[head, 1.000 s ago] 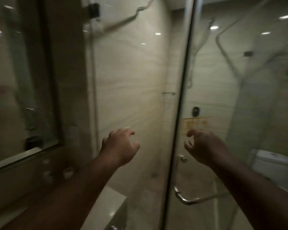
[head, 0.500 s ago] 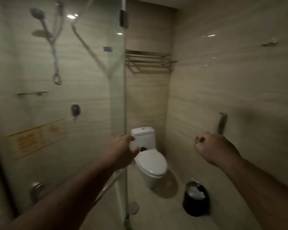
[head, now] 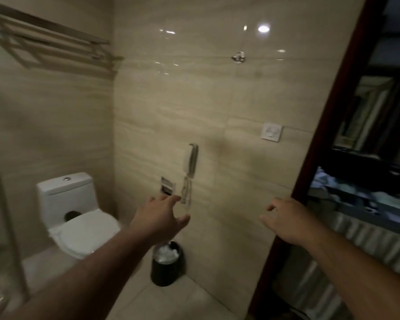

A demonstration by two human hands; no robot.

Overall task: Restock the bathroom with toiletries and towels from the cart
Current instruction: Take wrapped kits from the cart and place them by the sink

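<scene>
Head view shows both hands empty with fingers loosely spread, the left hand [head: 158,218] before the wall [head: 217,100], the right hand [head: 286,221] nearer the door frame [head: 333,125], past which the likely cart [head: 360,204] lies rightward.

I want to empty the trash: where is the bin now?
In the head view the black bin stands on the floor, low centre, by the tiled wall, right of the toilet and below the left hand.

Walls: glossy beige tiled wall [head: 217,107], light glare at 1 o'clock.
Fixtures: white toilet [head: 79,229] at 8 o'clock; metal towel rack [head: 46,42] at 10 o'clock.
Floor: black waste bin [head: 166,273] at 6 o'clock.
Doorway: dark door frame [head: 323,158] at 3 o'clock.
</scene>
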